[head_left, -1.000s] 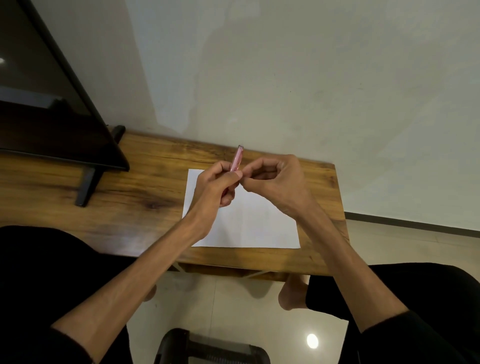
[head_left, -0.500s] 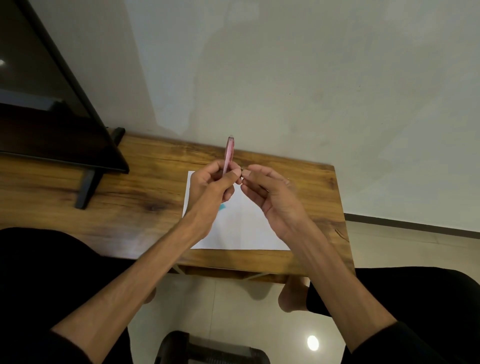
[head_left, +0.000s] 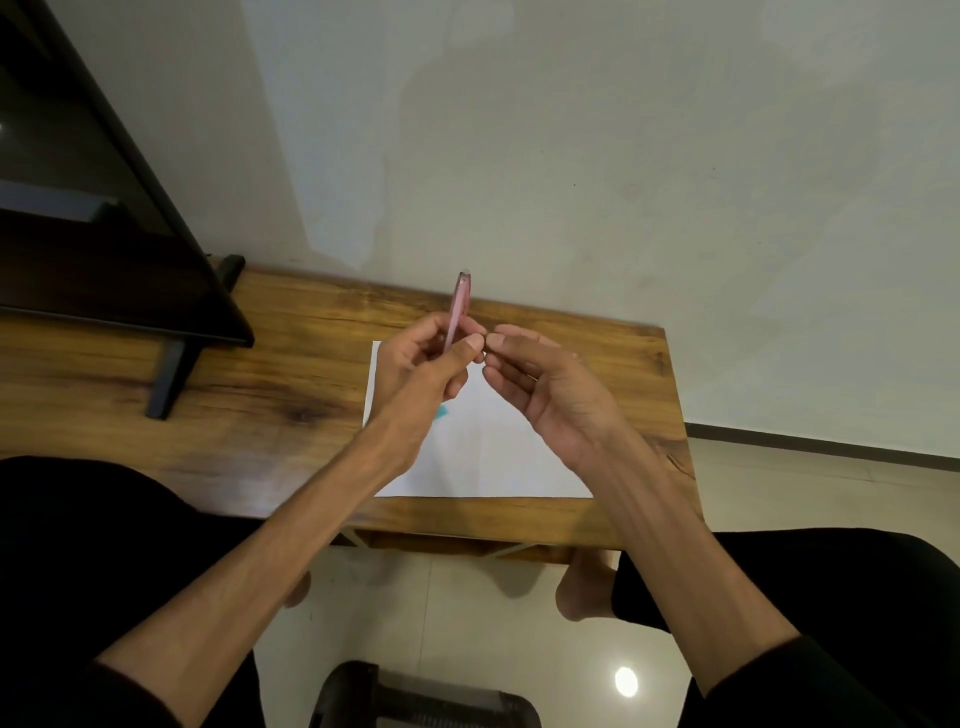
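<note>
My left hand (head_left: 426, 364) grips a pink pen (head_left: 459, 300) that stands nearly upright, its top end above my fingers and its lower part hidden in my fist. My right hand (head_left: 550, 395) hovers just to the right, palm up, fingers loosely curled, its fingertips close to my left thumb; I cannot tell if it pinches something small there. Both hands are above a white sheet of paper (head_left: 498, 457) lying on the wooden table (head_left: 270, 395). A small teal mark (head_left: 442, 412) shows on the paper under my left hand.
A black monitor (head_left: 104, 244) on a black stand (head_left: 171, 374) fills the table's left side. A pale wall rises behind the table. The table's right edge is near my right wrist. Below are tiled floor, my bare feet (head_left: 587, 592) and a dark chair part (head_left: 421, 696).
The pen has swung from tilted right to nearly upright and risen a little. My right hand has turned from a curled fist beside the pen to palm up with looser fingers.
</note>
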